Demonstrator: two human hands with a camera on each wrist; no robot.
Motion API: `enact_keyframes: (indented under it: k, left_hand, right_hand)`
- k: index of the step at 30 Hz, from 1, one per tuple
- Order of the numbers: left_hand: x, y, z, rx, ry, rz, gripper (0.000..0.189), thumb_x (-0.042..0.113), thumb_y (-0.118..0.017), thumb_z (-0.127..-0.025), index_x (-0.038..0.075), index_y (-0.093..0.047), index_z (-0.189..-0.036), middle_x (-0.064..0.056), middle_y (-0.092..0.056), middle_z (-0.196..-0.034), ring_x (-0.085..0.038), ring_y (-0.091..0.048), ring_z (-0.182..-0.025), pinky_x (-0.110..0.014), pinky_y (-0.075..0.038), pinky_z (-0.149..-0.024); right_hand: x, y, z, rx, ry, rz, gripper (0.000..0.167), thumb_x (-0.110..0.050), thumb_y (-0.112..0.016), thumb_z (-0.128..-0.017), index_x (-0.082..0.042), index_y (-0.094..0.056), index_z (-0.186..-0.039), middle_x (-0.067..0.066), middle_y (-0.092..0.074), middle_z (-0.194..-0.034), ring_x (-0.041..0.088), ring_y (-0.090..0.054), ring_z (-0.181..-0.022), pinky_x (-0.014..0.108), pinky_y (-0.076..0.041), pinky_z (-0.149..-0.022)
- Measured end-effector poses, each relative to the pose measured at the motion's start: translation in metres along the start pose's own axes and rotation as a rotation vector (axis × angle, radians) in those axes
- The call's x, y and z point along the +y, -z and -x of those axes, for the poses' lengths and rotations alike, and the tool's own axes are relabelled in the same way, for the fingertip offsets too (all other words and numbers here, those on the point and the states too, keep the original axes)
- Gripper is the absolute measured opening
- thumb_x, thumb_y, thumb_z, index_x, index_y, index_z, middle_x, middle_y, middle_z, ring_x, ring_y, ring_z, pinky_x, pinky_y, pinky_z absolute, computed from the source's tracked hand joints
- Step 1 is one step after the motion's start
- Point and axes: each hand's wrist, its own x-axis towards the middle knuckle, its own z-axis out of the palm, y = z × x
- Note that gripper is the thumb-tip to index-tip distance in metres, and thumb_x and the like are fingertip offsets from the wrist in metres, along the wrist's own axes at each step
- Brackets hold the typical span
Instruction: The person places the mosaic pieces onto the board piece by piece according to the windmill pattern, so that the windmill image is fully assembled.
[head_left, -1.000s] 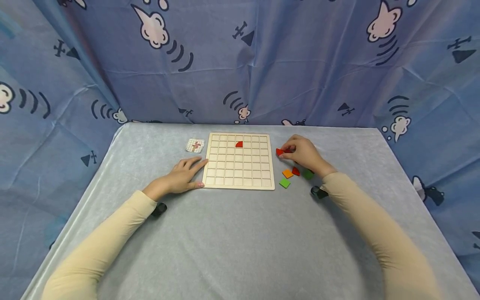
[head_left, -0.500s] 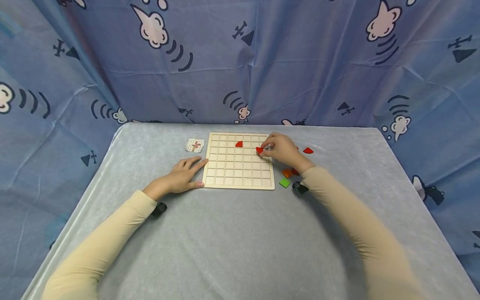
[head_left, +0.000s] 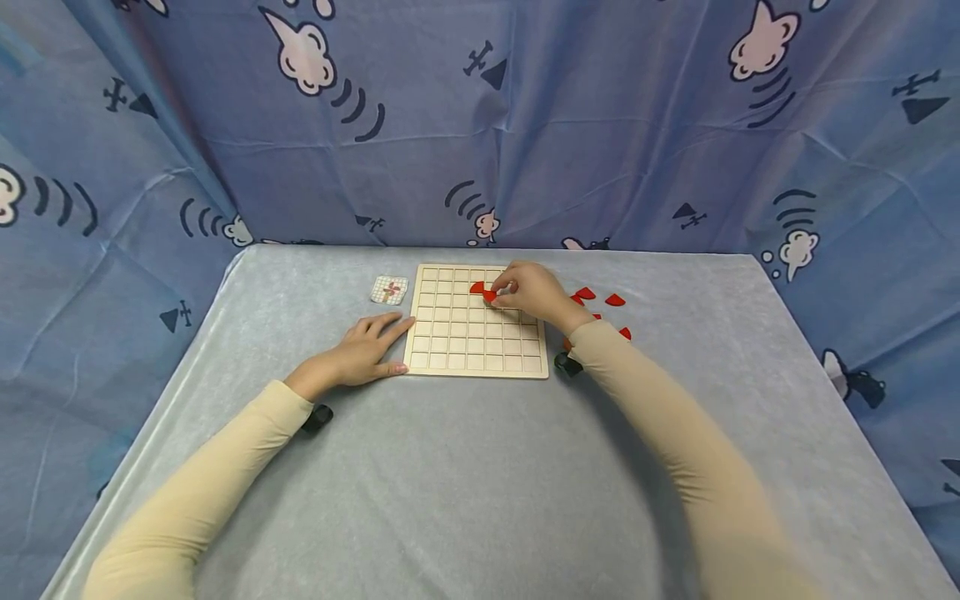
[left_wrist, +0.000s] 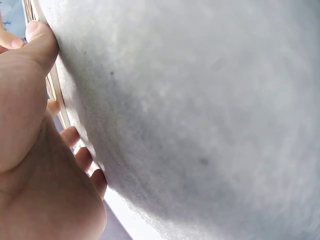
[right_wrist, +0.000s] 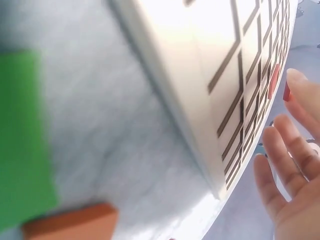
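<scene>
A wooden grid board (head_left: 450, 346) lies on the cloth-covered table with one red quarter-circle tile (head_left: 477, 287) in an upper cell. My right hand (head_left: 534, 292) pinches a second red tile (head_left: 490, 297) between thumb and finger, over the board beside the first. In the right wrist view the held tile shows only as a thin edge at the thumb, apart from the board; its other fingers are spread. My left hand (head_left: 363, 352) lies flat at the board's left edge, touching it with thumb and forefinger; the left wrist view shows the thumb (left_wrist: 42, 42) against the edge.
A small card with a coloured grid pattern (head_left: 389, 290) lies left of the board. Several red tiles (head_left: 615, 300) lie to its right. The right wrist view shows a green tile (right_wrist: 22, 135) and an orange tile (right_wrist: 75, 222). A patterned blue curtain (head_left: 420, 125) hangs behind.
My right hand has carried the red tile leftwards from right of the board to just beside the tile on it. My left hand has stayed put.
</scene>
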Motion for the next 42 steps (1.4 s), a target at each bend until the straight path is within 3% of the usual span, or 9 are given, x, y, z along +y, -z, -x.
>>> enact_keyframes:
  k: [11,29,42]
  left_hand:
    - [-0.002,0.000,-0.001,-0.002,0.001,-0.007,0.081,0.044,-0.058,-0.098,0.017,-0.015,-0.160,-0.020,-0.015,-0.164,-0.049,-0.021,-0.145,-0.066,-0.022,-0.116]
    - [0.000,0.002,0.000,0.012,-0.012,0.006,0.080,0.042,-0.059,-0.098,0.014,-0.017,-0.160,-0.022,-0.016,-0.163,-0.050,-0.023,-0.144,-0.067,-0.024,-0.114]
    - [-0.004,-0.003,-0.001,0.006,-0.028,0.016,0.080,0.049,-0.054,-0.099,0.015,-0.015,-0.160,-0.023,-0.013,-0.163,-0.051,-0.020,-0.144,-0.067,-0.021,-0.115]
  right_hand:
    - [-0.009,-0.007,-0.013,-0.004,-0.017,-0.011,0.028,-0.027,-0.079,-0.085,-0.015,-0.078,-0.110,0.003,-0.071,-0.103,0.020,-0.063,-0.089,0.036,-0.049,-0.080]
    - [-0.013,-0.013,-0.017,-0.018,-0.015,0.011,0.027,-0.028,-0.081,-0.084,-0.017,-0.078,-0.109,0.001,-0.072,-0.105,0.020,-0.064,-0.095,0.038,-0.049,-0.086]
    - [-0.014,-0.017,-0.016,-0.014,-0.030,0.048,0.028,-0.028,-0.080,-0.084,-0.016,-0.078,-0.110,0.003,-0.070,-0.100,0.021,-0.064,-0.091,0.038,-0.050,-0.084]
